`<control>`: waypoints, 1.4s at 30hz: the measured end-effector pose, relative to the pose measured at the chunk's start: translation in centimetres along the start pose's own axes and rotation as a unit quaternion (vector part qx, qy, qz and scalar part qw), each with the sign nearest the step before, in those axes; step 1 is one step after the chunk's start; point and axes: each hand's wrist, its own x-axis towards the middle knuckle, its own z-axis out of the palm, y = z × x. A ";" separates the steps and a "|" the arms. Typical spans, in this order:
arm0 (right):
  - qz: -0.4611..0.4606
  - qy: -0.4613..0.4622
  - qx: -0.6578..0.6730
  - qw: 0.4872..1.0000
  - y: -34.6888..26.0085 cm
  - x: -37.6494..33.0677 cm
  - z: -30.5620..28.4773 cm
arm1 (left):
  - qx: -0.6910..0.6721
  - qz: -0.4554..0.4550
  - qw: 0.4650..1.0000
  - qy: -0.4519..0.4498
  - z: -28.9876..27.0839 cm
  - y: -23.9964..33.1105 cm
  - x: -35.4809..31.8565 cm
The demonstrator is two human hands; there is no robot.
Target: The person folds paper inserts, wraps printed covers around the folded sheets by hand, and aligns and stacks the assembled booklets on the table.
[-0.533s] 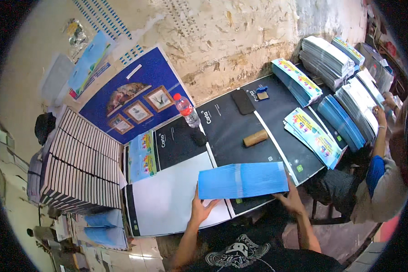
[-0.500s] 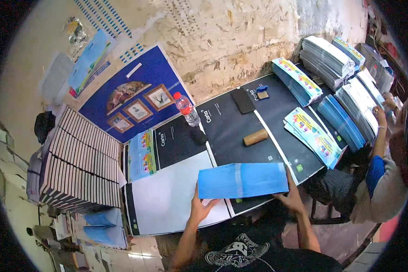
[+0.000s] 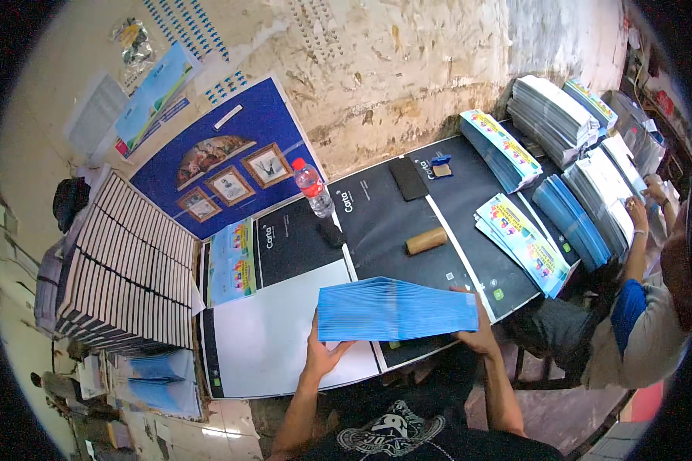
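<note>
Blue fanned stack of sheets point(image 3: 396, 310) sits at lower centre of the frame above the counter point(image 3: 377, 223), long axis left to right; left hand point(image 3: 321, 355) fingers grip its lower left edge, right hand point(image 3: 477, 332) fingers clasp its right end

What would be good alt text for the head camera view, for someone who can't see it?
Seen from above, a person's left hand and right hand hold a fanned stack of blue sheets over a black table. On the table lie a water bottle, a wooden block and colourful booklets; another person sits at the right.
</note>
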 end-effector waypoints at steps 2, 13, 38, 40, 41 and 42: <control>0.018 -0.019 -0.037 0.999 4.2 -1.3 -1.8 | 0.033 -0.006 0.999 -0.028 -0.1 -3.3 -0.7; 0.060 -0.027 -0.082 0.995 5.6 -1.3 -2.6 | 0.223 0.079 0.940 -0.246 -3.1 8.9 6.5; -0.163 -0.214 -0.577 0.771 -16.7 2.5 3.9 | 0.402 0.158 0.859 -0.275 1.3 6.1 6.0; -0.149 -0.249 -0.575 0.765 -10.5 3.6 5.6 | 0.379 0.150 0.874 -0.266 2.3 6.1 6.2; -0.145 -0.294 -0.565 0.757 -8.2 4.0 6.4 | 0.383 0.150 0.872 -0.267 2.3 5.8 6.0; -0.149 -0.294 -0.563 0.758 -7.9 4.2 6.6 | 0.378 0.146 0.875 -0.263 2.4 5.9 5.8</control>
